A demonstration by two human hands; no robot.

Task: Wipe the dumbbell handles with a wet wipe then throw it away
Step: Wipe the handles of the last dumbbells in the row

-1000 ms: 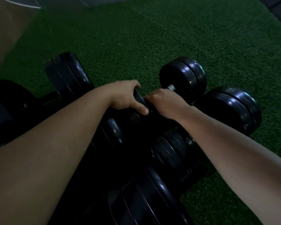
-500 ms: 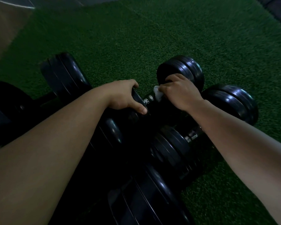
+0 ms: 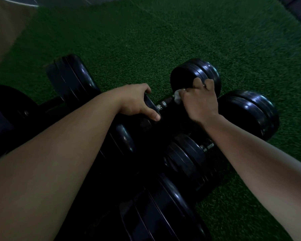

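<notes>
Head, green turf [image 3: 163, 40] (dim rm), dumbbells [image 3: 189, 70]

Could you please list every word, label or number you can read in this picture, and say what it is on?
None can be read. The black dumbbell plates show only glare in the dim light, and the wet wipe held by the right hand looks blank.
</notes>
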